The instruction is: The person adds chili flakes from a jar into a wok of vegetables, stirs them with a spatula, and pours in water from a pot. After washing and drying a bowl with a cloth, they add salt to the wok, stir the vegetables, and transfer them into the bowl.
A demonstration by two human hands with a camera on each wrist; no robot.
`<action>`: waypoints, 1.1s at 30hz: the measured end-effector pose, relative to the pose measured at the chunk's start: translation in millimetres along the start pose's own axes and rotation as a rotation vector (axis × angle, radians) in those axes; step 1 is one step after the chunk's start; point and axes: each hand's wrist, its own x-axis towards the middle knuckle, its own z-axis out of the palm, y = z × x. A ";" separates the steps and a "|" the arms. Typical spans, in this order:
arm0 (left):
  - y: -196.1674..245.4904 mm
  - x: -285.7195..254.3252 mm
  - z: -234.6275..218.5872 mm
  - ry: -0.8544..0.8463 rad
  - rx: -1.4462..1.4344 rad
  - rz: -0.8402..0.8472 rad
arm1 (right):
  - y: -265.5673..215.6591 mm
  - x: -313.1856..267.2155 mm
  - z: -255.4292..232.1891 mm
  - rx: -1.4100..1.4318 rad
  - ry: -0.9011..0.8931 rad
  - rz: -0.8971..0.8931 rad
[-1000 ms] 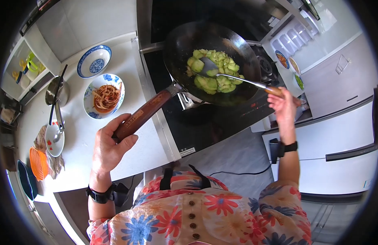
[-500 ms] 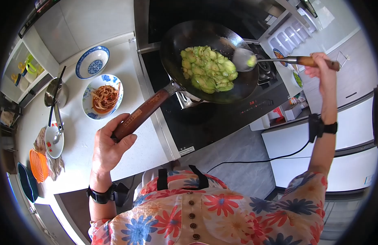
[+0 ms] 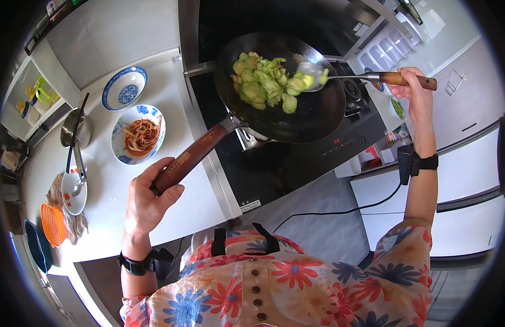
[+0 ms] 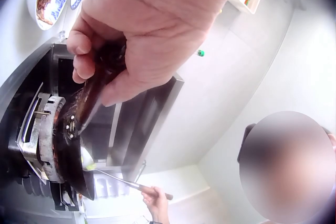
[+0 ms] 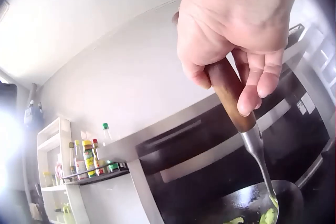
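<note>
In the head view the left hand (image 3: pixel 149 199) grips the wooden handle (image 3: pixel 192 158) of a dark wok (image 3: pixel 296 122) on the hob. The right hand (image 3: pixel 416 92) holds the wooden handle of a metal spatula (image 3: pixel 386 78), whose blade is over the wok's right part, with green slices against it. More green slices (image 3: pixel 258 82) lie in the wok's upper left part. The left wrist view shows the left hand (image 4: pixel 152 29) curled round the wok handle (image 4: pixel 89 95). In the right wrist view the right hand (image 5: pixel 236 35) has its fingers round the spatula handle (image 5: pixel 231 98).
Left of the hob, a white counter (image 3: pixel 187 212) holds an empty blue-rimmed bowl (image 3: pixel 112 90), a bowl of reddish strips (image 3: pixel 120 148), a metal pot (image 3: pixel 84 131), a small bowl (image 3: pixel 75 204) and an orange basket (image 3: pixel 53 224). Seasoning bottles (image 5: pixel 89 158) stand on a shelf.
The green slices have shifted to the wok's upper left, some now spread towards the spatula. The right hand went out to the right with the spatula, then slightly back left. The left hand keeps its grip.
</note>
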 end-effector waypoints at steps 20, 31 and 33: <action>-2.1 1.0 0.5 0.002 -0.058 -0.027 | 107.8 -125.1 16.9 0.477 0.272 0.496; -2.7 1.5 2.7 0.014 -0.065 0.030 | 80.2 -91.9 18.5 0.291 0.220 0.359; 0.8 0.1 -0.3 0.001 -0.051 -0.020 | 79.0 -83.4 35.2 0.339 0.154 0.367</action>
